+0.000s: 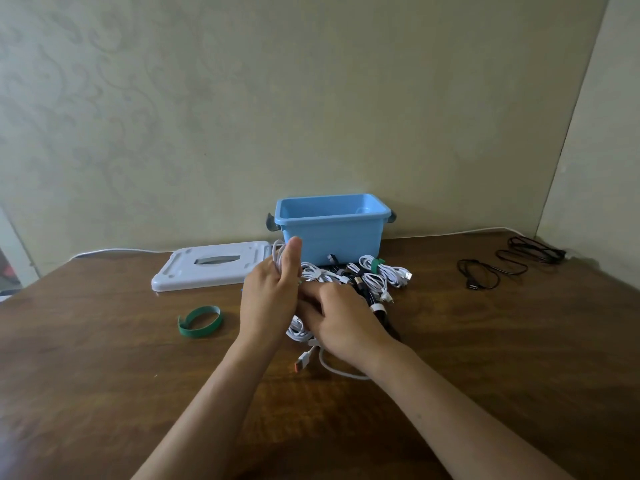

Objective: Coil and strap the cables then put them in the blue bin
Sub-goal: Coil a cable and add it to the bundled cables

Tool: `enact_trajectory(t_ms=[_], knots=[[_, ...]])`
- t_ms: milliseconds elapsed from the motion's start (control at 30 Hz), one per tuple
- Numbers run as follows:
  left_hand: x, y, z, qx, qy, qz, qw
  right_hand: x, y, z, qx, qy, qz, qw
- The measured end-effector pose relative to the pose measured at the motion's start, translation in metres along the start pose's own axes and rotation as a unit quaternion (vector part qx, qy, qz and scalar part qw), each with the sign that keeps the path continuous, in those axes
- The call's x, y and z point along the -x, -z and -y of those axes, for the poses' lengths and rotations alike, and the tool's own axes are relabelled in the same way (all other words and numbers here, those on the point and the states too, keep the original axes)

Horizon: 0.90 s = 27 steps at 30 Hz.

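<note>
**Both hands on a white cable, bin uncovered at the far edge**

Left hand is upright over the centre of the counter, fingers curled round loops of a white cable, thumb sticking up. Coil runs from above the fist down below it. Right hand is pressed in against the left from the right, fingers bent onto the same cable at the coil's lower part; exact finger contact is hidden behind the left hand. The cable's loose tail curves out under the right wrist, and its white plug with an orange tip lies on the counter just near of the hands.

Blue bin sits at the far centre against the wall, open top, grey latches on both ends. Can't see any contents from this angle. Its white lid lies flat just left of it.

Pile of cables is just in front of the bin and right of the hands: mostly white, some black, and one white bundle has a green strap around it. A loose green strap, curled into an open ring, lies left of the hands, apart from them. Black cables lie uncoiled at the far right of the counter, well apart from the pile.
</note>
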<state>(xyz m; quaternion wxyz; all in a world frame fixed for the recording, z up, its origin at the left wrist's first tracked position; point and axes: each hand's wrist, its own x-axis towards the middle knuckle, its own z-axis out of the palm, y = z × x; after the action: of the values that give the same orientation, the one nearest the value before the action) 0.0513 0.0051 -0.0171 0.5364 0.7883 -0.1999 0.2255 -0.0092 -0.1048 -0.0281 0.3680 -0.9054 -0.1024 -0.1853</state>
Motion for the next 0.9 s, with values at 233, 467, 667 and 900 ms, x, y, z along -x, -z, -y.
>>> enact_trajectory(t_ms=[233,467,667,900], knots=[[-0.009,0.011,0.006,0.036,0.039,-0.057,0.997,-0.003,0.018,-0.006,-0.03,-0.077,0.114,0.99],[-0.008,0.007,0.003,0.057,0.055,0.014,0.997,0.001,-0.001,-0.011,-0.006,-0.043,0.085,0.995],[-0.009,0.005,0.005,0.042,0.054,0.068,0.995,0.001,0.001,-0.011,0.003,-0.048,0.057,0.997],[-0.01,0.003,0.001,0.073,0.064,0.076,0.992,-0.003,0.005,-0.01,0.015,-0.089,0.063,0.994]])
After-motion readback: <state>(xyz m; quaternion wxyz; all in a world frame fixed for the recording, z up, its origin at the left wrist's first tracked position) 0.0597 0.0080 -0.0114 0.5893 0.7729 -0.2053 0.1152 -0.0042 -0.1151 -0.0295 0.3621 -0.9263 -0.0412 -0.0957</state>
